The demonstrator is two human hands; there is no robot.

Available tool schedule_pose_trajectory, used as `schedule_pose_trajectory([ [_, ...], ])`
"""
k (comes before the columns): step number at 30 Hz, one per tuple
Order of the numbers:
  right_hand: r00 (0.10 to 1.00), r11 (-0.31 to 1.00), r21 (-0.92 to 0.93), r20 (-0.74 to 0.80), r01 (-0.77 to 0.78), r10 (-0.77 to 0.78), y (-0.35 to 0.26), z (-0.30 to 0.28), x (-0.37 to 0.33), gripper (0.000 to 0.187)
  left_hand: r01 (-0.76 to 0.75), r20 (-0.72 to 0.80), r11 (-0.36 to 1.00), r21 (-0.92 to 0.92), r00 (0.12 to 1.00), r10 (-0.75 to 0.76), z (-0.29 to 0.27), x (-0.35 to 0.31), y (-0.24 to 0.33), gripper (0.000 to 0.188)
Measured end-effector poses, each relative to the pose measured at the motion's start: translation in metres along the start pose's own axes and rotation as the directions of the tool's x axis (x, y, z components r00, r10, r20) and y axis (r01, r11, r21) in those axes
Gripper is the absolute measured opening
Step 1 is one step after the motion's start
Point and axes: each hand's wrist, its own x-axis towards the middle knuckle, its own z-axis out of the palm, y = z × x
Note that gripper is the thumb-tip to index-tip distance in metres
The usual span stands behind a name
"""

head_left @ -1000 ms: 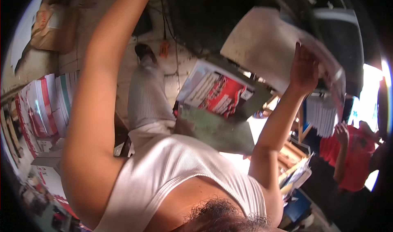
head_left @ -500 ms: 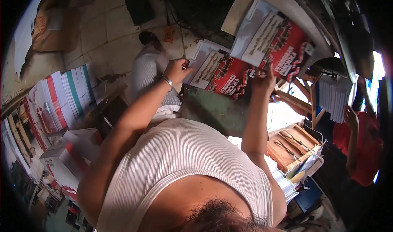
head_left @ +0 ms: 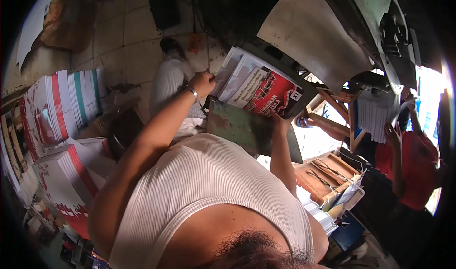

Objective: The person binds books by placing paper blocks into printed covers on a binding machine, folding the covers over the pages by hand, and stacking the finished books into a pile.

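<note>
A red, white and grey printed book cover [head_left: 266,94] lies with others like it on the worn green metal table [head_left: 237,126] of a machine in front of me. My right hand [head_left: 282,122] pinches the cover's near right edge. At the left end of the covers is my left hand [head_left: 203,84], a metal bracelet on its wrist. Its fingers are curled closed around something small and dark, too unclear to name. Beyond the covers to the right, a curved bare metal plate [head_left: 313,31] slants down, with no cover on it.
Stacks of books with red and green bands [head_left: 71,103] stand at my left. At right are a wooden tray [head_left: 327,176], a wooden frame [head_left: 335,105] and a person in red [head_left: 413,164] handling a stack of white booklets [head_left: 375,117]. A dark box [head_left: 164,5] sits on the tiled floor.
My right hand has brought a cover from over the curved plate down and left onto the other covers. The left hand has shifted slightly left and down.
</note>
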Motion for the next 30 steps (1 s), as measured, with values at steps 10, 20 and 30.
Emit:
schedule_pose_trajectory([
  [10, 0.993, 0.518, -0.855, 0.079, 0.022, 0.088, -0.022, 0.011, -0.010, 0.100, -0.062, 0.083, 0.995, 0.077, 0.995, 0.055, -0.004, -0.010, 0.002, 0.029],
  [20, 0.973, 0.489, -0.847, 0.229, 0.207, -0.015, -0.030, 0.029, -0.025, 0.134, -0.042, 0.226, 0.958, 0.283, 0.974, -0.024, -0.005, -0.032, 0.024, 0.049],
  [30, 0.973, 0.600, -0.798, 0.178, 0.055, 0.147, -0.019, 0.013, -0.005, 0.128, -0.049, 0.286, 0.974, 0.222, 0.958, -0.017, -0.003, -0.030, 0.029, 0.039],
])
